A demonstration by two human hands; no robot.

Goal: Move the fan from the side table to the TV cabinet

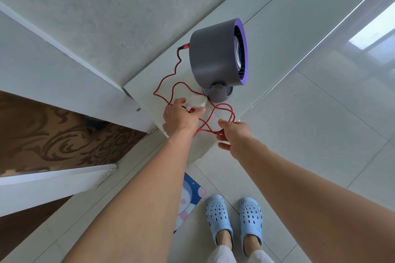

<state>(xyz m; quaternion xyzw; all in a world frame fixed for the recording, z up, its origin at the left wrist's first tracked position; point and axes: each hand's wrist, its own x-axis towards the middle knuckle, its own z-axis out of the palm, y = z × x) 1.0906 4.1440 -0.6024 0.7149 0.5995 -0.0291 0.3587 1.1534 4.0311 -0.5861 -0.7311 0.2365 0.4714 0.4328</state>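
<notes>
- Grey plastic forms the drum-shaped housing of the fan (213, 53), with a purple grille ring on its face. It stands upright on a small round base (218, 93).
- Handling judgement: the fan looks light and rigid, a one-hand load. The smooth housing may slip in a loose grip, and the narrow neck above the base is likely the weakest point.
- Recommended hold: wrap the housing from above, or support the base from below. Keep fingers off the grille slats.
- A red braided cable (168, 79) plugs into the rear of the housing and lies in loose loops on the white desk (277, 6). It is soft, snags easily, and will trail if left free.
- The cable's far end meets a white adapter (197, 101) lying just beside the base.
- Left hand (180, 117): fingers curled over the adapter, gripping it at the near corner of the desk.
- Right hand (234, 132): fingers closed around gathered cable loops at the front edge of that corner.
- The fan sits farther along the desk than both hands, near them but touched by neither. Only the cable links it to them.
- Whether this desk is the side table or the TV cabinet cannot be told.
</notes>
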